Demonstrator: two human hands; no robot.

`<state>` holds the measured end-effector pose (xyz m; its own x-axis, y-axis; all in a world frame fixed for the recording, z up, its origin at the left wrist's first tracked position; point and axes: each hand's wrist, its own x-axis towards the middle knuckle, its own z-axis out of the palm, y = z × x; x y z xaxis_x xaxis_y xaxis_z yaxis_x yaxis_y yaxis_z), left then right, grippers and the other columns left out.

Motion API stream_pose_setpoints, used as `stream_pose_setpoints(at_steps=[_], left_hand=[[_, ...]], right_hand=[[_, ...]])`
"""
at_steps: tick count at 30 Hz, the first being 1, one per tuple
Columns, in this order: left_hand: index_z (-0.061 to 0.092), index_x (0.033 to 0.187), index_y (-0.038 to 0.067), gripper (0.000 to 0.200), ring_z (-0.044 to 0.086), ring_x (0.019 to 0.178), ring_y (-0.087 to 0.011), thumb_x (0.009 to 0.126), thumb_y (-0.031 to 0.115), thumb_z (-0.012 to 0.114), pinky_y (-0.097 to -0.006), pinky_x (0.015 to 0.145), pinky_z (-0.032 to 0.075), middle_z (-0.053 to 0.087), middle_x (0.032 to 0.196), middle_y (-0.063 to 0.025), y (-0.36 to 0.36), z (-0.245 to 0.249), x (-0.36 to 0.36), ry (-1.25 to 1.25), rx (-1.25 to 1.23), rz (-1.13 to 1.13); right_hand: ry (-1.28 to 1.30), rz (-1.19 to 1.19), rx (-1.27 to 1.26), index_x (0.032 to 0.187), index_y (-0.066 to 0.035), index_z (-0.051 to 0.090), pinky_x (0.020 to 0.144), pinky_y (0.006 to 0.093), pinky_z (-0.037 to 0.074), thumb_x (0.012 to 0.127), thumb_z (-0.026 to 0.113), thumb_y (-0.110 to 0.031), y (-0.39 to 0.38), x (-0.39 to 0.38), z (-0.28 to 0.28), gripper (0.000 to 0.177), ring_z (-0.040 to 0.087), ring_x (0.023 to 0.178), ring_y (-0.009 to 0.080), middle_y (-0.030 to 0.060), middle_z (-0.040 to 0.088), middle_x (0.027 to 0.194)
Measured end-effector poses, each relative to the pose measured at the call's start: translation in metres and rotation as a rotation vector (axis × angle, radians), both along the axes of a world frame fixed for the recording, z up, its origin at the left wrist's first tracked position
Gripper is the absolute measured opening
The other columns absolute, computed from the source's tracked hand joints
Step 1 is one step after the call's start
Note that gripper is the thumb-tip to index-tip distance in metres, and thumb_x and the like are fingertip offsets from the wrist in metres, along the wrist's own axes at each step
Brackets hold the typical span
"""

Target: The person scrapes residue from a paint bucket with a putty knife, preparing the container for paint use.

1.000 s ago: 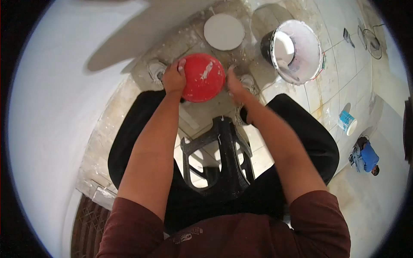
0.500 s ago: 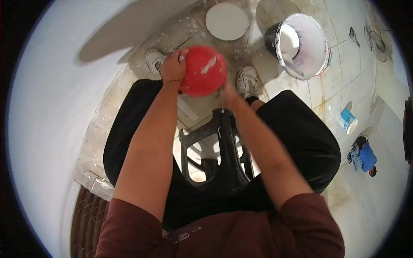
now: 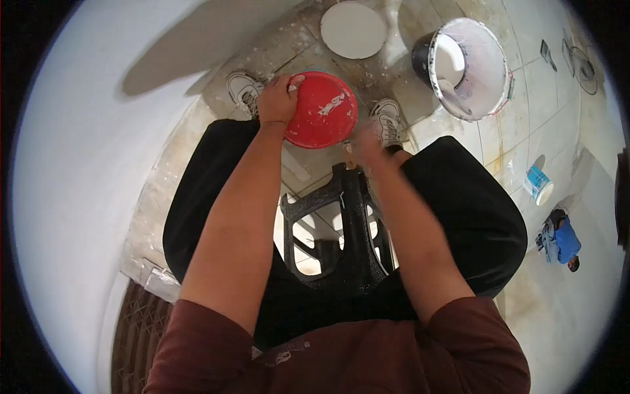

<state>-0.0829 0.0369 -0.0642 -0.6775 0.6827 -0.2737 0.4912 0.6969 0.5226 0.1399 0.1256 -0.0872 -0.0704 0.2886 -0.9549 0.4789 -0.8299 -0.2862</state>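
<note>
A round red disc-like piece (image 3: 320, 118), perhaps a lid, carries a white smear and small white spots. My left hand (image 3: 278, 102) grips its left rim, with the thumb side over the face and the other fingers hidden behind. Close by the lower right rim is my right hand (image 3: 371, 144), smeared by motion; I cannot tell what its fingers hold. A small tan piece (image 3: 348, 156) shows just left of that hand. Below sits a black plastic stool frame (image 3: 354, 217) between my knees.
A paint-stained bucket (image 3: 489, 79) with white inside stands at the upper right, beside a round white lid-like disc (image 3: 354, 29). Further right are a blue and white tub (image 3: 538, 185), a dark flat tool (image 3: 547, 54) and a person in blue (image 3: 564, 240). A white wall (image 3: 72, 197) rises on the left.
The red piece and my left hand appear slightly further right, as does the whole scene. My right hand has shifted a little right, away from the red rim, and stays blurred.
</note>
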Motion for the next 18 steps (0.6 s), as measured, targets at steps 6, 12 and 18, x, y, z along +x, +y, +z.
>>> stream_pose_setpoints(at_steps=[6,12,18], left_hand=[[0.063,0.109,0.012,0.034,0.062,0.093,-0.0371,0.091,0.041,0.055,-0.0479,0.078,0.051,0.065,0.102,-0.0128,0.003,-0.008,0.005,0.036,-0.028,-0.135],[0.064,0.108,0.016,0.029,0.056,0.106,-0.0334,0.087,0.035,0.06,-0.0495,0.092,0.043,0.063,0.11,-0.0096,0.015,0.009,0.013,0.393,0.124,-0.256],[0.065,0.106,0.011,0.027,0.052,0.108,-0.0363,0.086,0.029,0.06,-0.0466,0.096,0.04,0.058,0.114,-0.0121,0.078,0.035,0.044,0.12,0.354,-0.767]], right_hand=[[0.221,0.046,-0.25,0.113,-0.005,0.058,0.078,0.0458,0.047,0.094,0.018,-0.07,-0.048,0.011,0.031,0.079,0.059,0.087,0.0276,0.0146,0.059,0.1],[0.164,0.652,0.676,0.104,-0.004,0.059,0.063,0.0414,0.048,0.098,0.021,-0.057,-0.049,0.045,-0.037,0.065,0.061,0.07,0.0249,0.0142,0.06,0.079],[0.195,1.075,0.255,0.095,0.003,0.058,0.059,0.0476,0.049,0.097,0.033,-0.035,0.07,0.002,0.081,0.046,0.064,0.071,0.0325,0.023,0.063,0.08]])
